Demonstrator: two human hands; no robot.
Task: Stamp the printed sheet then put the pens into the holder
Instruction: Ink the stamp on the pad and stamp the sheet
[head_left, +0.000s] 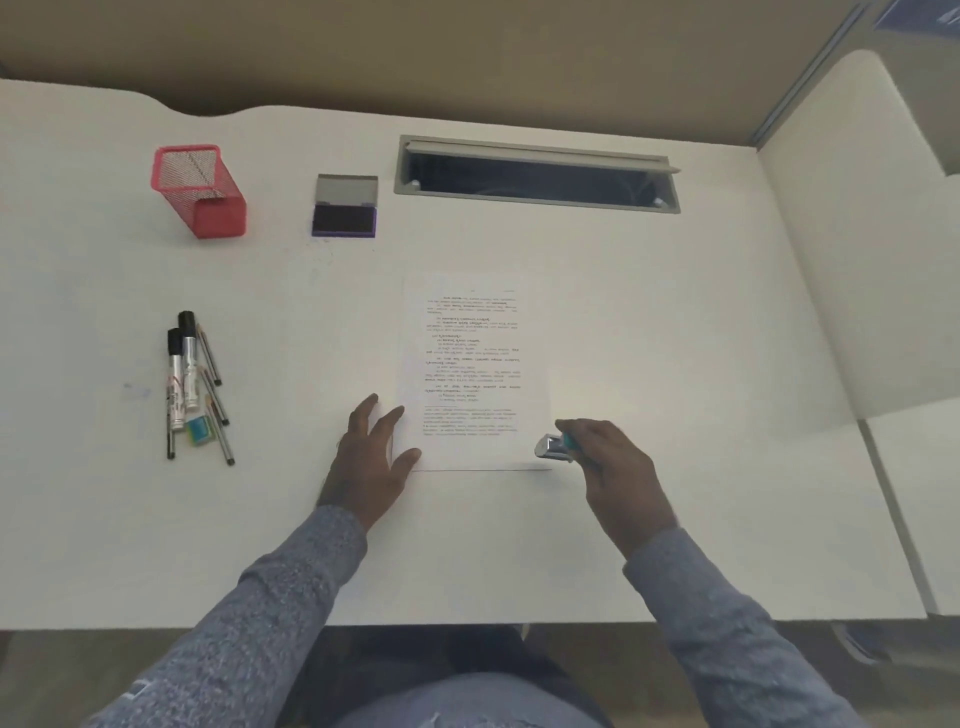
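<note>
1. Grey sleeves (291, 587) come up from the bottom edge, one on each arm, both reaching out over the white desk (675, 338).
2. Nearest the body, the left hand (371, 457) lies flat with its fingers spread wide, grasping nothing; its fingertips press the lower left corner of the printed sheet (472, 364), pinning it.
3. Slightly farther on, the right hand (610, 462) is closed around a small stamp (555, 447) with a silver body and a teal part, held at the sheet's lower right corner.
4. The stamp's face points left toward the blank strip below the text, so the stamping move looks like a short shift inward and down; the right hand is the one placed for it.
5. The sheet's long axis runs away from the person, with the text upright to them.
6. Well to the left lie the pens (192, 379), roughly parallel and pointing away, with a small teal eraser (199, 430) among them.
7. Farthest back stand the open ink pad (345, 208) and the red mesh holder (200, 189), tipped, it seems, and apparently empty.
</note>
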